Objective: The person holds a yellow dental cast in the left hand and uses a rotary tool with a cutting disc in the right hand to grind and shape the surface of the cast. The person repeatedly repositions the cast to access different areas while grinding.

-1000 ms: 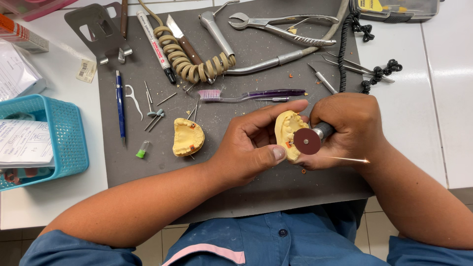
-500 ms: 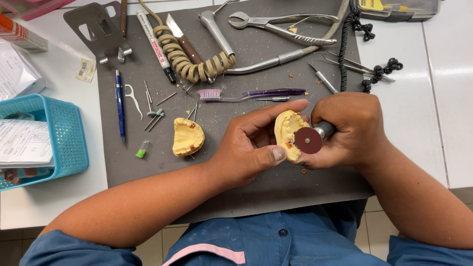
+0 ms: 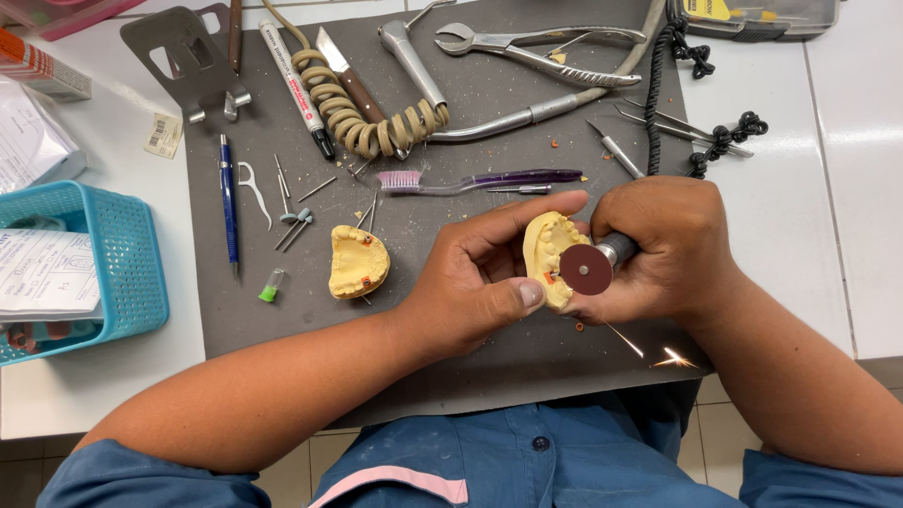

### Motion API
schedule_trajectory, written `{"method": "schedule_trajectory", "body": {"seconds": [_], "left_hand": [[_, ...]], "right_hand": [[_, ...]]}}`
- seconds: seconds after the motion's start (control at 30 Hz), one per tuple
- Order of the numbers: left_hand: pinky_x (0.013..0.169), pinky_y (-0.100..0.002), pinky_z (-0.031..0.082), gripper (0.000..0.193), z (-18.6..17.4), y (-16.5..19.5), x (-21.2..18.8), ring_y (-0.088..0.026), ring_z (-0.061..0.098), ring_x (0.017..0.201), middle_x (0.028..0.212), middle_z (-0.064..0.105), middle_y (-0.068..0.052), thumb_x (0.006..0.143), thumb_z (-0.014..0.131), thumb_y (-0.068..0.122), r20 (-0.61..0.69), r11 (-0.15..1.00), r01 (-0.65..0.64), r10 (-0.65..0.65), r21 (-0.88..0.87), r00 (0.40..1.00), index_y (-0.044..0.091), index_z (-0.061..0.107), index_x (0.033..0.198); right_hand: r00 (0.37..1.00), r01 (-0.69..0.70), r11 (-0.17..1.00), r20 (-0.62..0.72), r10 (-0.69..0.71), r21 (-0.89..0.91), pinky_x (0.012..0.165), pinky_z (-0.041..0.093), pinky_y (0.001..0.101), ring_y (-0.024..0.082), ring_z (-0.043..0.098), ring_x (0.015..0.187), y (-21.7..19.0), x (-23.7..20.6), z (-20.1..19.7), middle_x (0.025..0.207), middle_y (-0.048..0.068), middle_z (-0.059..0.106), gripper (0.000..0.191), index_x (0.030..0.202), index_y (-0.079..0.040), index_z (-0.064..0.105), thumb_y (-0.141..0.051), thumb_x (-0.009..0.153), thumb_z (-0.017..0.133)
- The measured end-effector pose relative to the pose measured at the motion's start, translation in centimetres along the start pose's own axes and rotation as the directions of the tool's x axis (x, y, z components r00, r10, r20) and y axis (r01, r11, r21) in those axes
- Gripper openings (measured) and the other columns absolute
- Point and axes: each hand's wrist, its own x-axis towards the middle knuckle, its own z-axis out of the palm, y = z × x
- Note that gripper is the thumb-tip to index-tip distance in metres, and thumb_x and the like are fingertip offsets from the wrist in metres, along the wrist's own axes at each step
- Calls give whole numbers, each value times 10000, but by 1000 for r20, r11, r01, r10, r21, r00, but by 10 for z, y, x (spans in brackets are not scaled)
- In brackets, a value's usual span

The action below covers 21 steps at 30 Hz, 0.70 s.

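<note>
Yellow dental cast [image 3: 547,254] held above the grey mat [image 3: 489,367], a red cutting disc [image 3: 586,269] against it.

The left hand [image 3: 475,282] grips the cast; the right hand [image 3: 663,249] clasps the rotary handpiece [image 3: 616,250], sparks [image 3: 670,357] flying below. A second cast [image 3: 357,263] lies on the mat beside a purple toothbrush [image 3: 470,181].

Far left of my grip: a white-orange carton [image 3: 42,68], a white barcode label [image 3: 164,135], and printed white leaflets [image 3: 47,273] in the blue basket [image 3: 141,273].

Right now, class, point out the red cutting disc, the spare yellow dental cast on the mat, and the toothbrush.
red cutting disc [image 3: 585,269], head view, centre of its face.
spare yellow dental cast [image 3: 357,262], head view, middle of its top.
toothbrush [image 3: 508,178], head view, purple handle.
</note>
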Motion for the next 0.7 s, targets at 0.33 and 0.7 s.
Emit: {"method": "schedule_trajectory", "body": {"seconds": [0.33,0.7], "left_hand": [[1226,-385,460,760,0,0,-1,-204,576,1346,1436,586,-166,986,779,285,-5,1000,-8,8,-3,1000,-41,413,1566],[1226,-390,465,758,0,0,-1,-212,582,1347,1435,591,-165,991,774,306,-4,1000,-13,13,17,1000,-34,417,1568]], "right_hand": [[1000,-1,1000,10,1,-6,503,419,322,198,565,529,1,-2,-2,595,57,547,587,666,-67,580,-572,635,879],[1000,-8,1000,7,8,-17,489,411,323,198,558,515,2,0,-1,578,56,536,571,654,-65,578,-544,625,888]]}}
